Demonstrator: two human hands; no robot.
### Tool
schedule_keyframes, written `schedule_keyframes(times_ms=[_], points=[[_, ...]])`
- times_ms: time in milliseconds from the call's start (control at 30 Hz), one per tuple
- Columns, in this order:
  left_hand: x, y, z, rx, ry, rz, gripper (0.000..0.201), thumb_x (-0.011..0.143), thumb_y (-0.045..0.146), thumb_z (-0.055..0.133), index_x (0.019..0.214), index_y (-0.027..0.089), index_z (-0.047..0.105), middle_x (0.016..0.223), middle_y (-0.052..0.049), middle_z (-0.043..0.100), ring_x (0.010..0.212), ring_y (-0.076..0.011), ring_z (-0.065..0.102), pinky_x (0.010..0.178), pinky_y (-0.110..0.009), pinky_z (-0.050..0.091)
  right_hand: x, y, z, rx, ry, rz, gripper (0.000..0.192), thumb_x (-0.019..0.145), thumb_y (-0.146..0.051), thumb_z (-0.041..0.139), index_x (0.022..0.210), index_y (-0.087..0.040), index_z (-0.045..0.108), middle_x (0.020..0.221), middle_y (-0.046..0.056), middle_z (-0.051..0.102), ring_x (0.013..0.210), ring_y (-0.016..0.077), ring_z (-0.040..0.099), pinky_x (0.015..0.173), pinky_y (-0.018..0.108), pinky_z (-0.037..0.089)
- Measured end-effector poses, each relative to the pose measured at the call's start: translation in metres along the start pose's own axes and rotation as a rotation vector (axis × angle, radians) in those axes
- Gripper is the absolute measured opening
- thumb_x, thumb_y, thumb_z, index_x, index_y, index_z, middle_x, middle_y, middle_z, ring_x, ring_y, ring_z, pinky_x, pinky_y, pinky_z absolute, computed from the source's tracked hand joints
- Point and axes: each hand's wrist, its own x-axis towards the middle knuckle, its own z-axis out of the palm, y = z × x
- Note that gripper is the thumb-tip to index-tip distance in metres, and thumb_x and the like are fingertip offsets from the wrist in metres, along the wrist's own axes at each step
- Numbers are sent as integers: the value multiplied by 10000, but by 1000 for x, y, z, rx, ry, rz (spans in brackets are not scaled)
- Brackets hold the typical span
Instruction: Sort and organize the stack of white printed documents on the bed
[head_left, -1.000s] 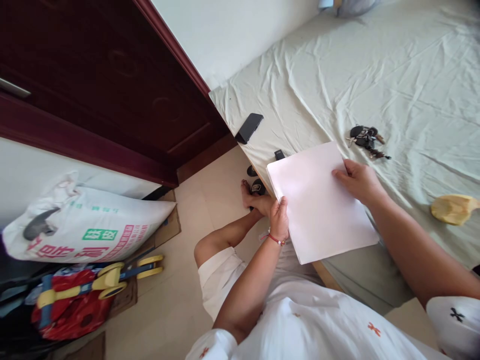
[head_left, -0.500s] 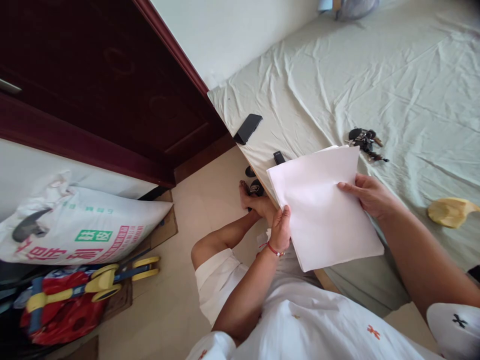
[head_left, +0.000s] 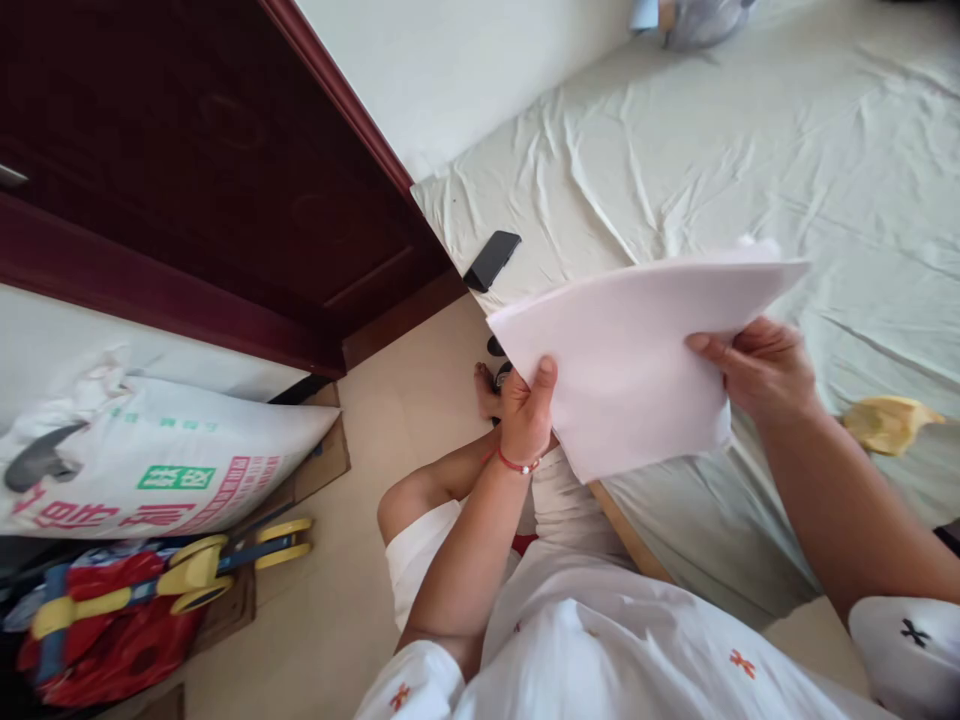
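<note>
A stack of white paper sheets (head_left: pixel 630 360) is held up over the bed's edge, its far side tilted and slightly bowed. My left hand (head_left: pixel 529 405), with a red bracelet at the wrist, grips the near left edge, thumb on top and fingers hidden beneath. Along the right edge, my right hand (head_left: pixel 765 365) pinches the stack with its thumb on the upper face. The sheets look blank on the side facing me. A few sheets stick out unevenly at the far edge.
A black phone (head_left: pixel 493 260) lies at the corner of the sheet-covered bed (head_left: pixel 600 190). To the right is a yellow object (head_left: pixel 889 422). A large printed sack (head_left: pixel 172 450) and a yellow-blue wheeled toy (head_left: pixel 195 575) are on the floor at left, below a dark red door (head_left: pixel 187 180).
The paper stack has been raised and tilted, its far edge swinging up and right. Both hands moved with it, and it now covers the keys and the small black item on the bed.
</note>
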Motion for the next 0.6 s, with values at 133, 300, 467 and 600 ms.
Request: schedule_keyframes(times_ms=[133,300,467,600], points=[[13,11,-7,119,-58,141,555,786,622,814,1205,263,754,1183,-55,791,1303,-274,671,1152,-416,522,11,-23,3,3,70,-286,223,706,-336,942,860,-242,810,962,11,804,886,180,733,864,351,624],[11,-11,-15,142,-39,-8,573,716,531,898,1197,251,760,1164,-57,793,1324,-284,649,1161,-418,512,8,-22,-2,-115,-75,-107,245,703,-405,937,781,-221,795,909,51,793,849,230,728,797,382,626],[3,-17,-10,21,96,-49,602,700,454,927,1238,259,739,1205,-39,781,1411,-255,583,1243,-387,413,6,-10,-10,-124,-177,42,317,739,-455,910,956,-251,801,959,48,788,911,257,752,822,416,647],[1,2,-8,34,0,-115,569,734,492,898,1228,253,748,1194,-53,790,1367,-274,621,1218,-404,446,3,-14,-17,-140,-214,144,329,794,-503,859,975,-235,801,903,60,784,855,260,760,746,391,659]])
